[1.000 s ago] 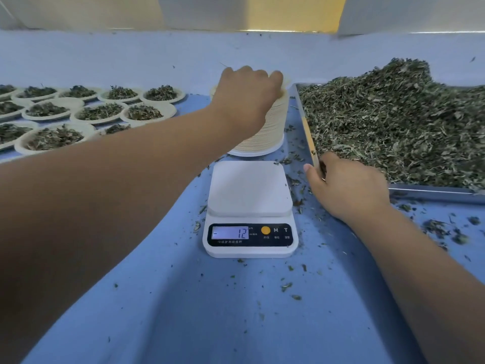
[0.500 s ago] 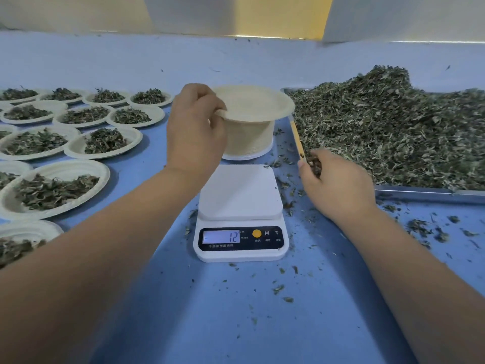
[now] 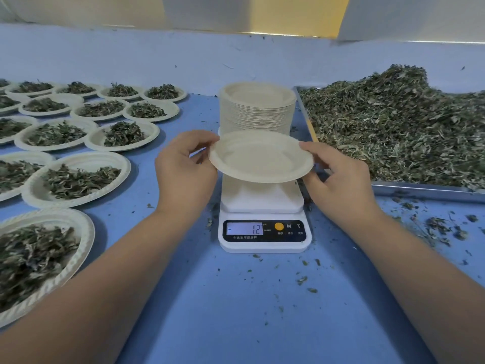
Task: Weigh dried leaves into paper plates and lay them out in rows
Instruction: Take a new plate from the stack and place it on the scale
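Lifted off tall cream plate stack (image 3: 258, 111), empty round paper plate (image 3: 259, 156) now hovers over white digital scale (image 3: 262, 203), left hand (image 3: 183, 166) and right hand (image 3: 341, 177) pinching opposite rims; lower flat, centred.

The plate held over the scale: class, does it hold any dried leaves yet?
No, the plate, gripped at its rim by the left hand and the right hand, is bare inside.
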